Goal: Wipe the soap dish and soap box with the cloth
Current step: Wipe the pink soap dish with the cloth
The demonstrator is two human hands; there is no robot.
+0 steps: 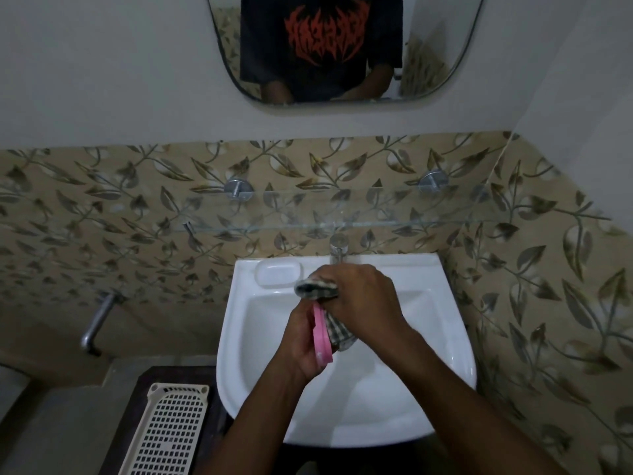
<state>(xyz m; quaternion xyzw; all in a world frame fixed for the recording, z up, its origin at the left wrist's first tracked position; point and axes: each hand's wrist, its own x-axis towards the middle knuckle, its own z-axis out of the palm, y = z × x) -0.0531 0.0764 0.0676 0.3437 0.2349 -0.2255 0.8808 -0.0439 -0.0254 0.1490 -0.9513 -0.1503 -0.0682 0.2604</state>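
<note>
Over the white washbasin [445,337], the pink soap box [322,337] stands on edge in the left hand [301,344], whose fingers are curled closed around it. The right hand [363,299] is clenched on a checked cloth [337,332], pressing it against the box's face; a bunched end sticks out by the knuckles. A white soap dish [278,273] sits on the basin's back ledge, left of the tap [338,248]. A perforated cream basket [171,430] lies left of the basin.

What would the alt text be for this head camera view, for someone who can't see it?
Over a white washbasin, the left hand holds a pink soap box on edge while the right hand rubs it with a checked cloth. A white soap dish sits on the basin's back rim, left of the tap.
</note>
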